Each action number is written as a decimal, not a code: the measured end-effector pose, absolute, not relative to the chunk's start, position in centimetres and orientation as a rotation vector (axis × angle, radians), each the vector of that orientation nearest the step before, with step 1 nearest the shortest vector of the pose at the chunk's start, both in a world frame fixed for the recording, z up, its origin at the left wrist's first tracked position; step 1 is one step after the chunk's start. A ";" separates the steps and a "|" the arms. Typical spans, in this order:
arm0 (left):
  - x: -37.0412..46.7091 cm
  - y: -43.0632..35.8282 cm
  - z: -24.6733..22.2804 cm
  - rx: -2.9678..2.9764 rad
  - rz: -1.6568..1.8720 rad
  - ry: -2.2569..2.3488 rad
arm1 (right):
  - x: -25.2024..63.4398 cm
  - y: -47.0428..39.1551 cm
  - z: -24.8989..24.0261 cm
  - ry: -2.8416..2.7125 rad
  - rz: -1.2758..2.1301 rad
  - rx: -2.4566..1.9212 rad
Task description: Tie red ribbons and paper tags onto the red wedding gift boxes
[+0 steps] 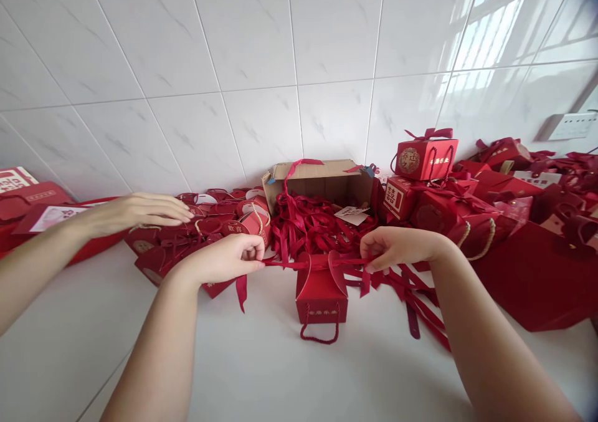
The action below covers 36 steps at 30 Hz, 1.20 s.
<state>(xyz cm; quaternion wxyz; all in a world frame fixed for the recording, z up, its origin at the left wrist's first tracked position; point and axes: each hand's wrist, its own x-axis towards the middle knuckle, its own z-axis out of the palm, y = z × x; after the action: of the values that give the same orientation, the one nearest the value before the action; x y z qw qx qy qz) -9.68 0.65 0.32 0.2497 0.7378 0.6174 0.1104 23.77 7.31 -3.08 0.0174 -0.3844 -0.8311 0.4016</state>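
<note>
Small red cardboard gift box [322,294], gold lettering on front, dark red rope handle hanging off its front: upright on white tabletop [252,359], centre, between the person's two hands. Top flaps curve up to the upper edge. Narrow red fabric ribbon [284,265] stretched roughly level across the box top, out to both sides. Left hand [238,257]: thumb and fingers pinched on the ribbon at left of box; a loose red ribbon end hangs below that hand. Right hand [390,249]: fingers curled, pinching the ribbon at right of box; short tail hangs under the fingers. Neither hand appears to touch the box itself.

Just behind: open brown cardboard carton [317,170] on its side, tangled red ribbon heap [308,225] spilling out front, white printed card [352,215] on the heap. More loose red strips on the tabletop, right of the gift box, partly behind right forearm.

Left: pile of red paper boxes with twisted cord handles [255,219]; another person's hand [140,210] over it, fingers extended, contact unclear. Right: stacked red boxes, topped by red cube-shaped box with ribbon bow [427,159]. Back: white marbled tile wall [256,48], white socket panel [570,126] at right.
</note>
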 end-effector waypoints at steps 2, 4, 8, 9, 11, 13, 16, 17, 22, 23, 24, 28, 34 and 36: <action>-10.1 0.5 0.6 2.009 0.280 1.719 | 24.1 7.3 -3.0 -2.556 1.247 -1.246; -10.5 0.4 0.9 2.023 0.275 1.755 | 24.3 7.2 -2.9 -2.512 1.241 -1.286; -11.0 0.2 1.2 2.095 0.372 1.783 | 24.8 6.8 -2.5 -2.460 1.178 -1.298; -11.0 0.1 1.2 2.110 0.412 1.793 | 24.9 6.6 -2.3 -2.458 1.160 -1.288; -11.2 0.0 1.2 2.132 0.470 1.829 | 25.2 6.4 -2.1 -2.435 1.139 -1.285; -11.2 -0.1 1.2 2.161 0.494 1.878 | 25.5 6.0 -1.8 -2.397 1.123 -1.321; -11.1 -0.4 1.3 2.245 0.514 1.960 | 26.0 5.3 -1.4 -2.361 1.002 -1.403; -11.0 -0.5 1.3 2.270 0.527 1.993 | 26.2 5.0 -1.2 -2.349 0.933 -1.425; -10.2 -1.3 1.6 2.263 0.612 2.114 | 26.2 3.6 -0.5 -2.175 0.653 -1.499; -10.0 -1.4 1.7 2.254 0.624 2.118 | 26.1 3.5 -0.4 -2.132 0.623 -1.508; -9.9 -1.5 1.7 2.242 0.637 2.116 | 25.9 3.4 -0.4 -2.090 0.601 -1.511; -9.6 -1.6 1.5 2.173 0.766 2.098 | 25.3 3.6 -0.5 -1.921 0.595 -1.408; -9.1 -1.4 1.1 2.339 1.042 1.954 | 24.3 3.7 -0.6 -1.672 0.563 -1.118; -8.4 -1.4 0.9 2.326 1.153 1.836 | 23.6 3.8 -0.7 -1.604 0.571 -1.064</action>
<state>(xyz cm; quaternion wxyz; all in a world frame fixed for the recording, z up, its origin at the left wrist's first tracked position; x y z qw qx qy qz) -8.37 -1.39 0.94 -0.0191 0.7313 0.5774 0.3624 23.60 3.75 -0.72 0.5370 -0.4469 -0.6741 0.2400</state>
